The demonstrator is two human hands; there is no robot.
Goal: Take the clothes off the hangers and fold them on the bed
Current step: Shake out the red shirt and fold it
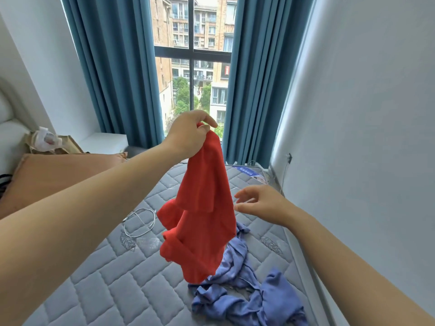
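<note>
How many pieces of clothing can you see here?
2: a red fabric garment hanging from the left hand, and a crumpled lavender-blue garment on the grey quilted mattress. That heap may hide more.

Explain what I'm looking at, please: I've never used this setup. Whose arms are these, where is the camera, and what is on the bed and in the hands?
There is no machine here. The single picture comes from a wide-angle camera worn on a person's head, looking forward and down, so the two bare arms are that person's own.

The left hand is raised and pinches a red garment by its top edge, so the cloth hangs over the bed. The right hand is lower, beside the cloth, with relaxed fingers, and holds nothing.

On the grey quilted bed lie a crumpled blue garment, partly under the red one, a white cable and, at the left, a brown cushion. Nothing is folded yet.
</note>
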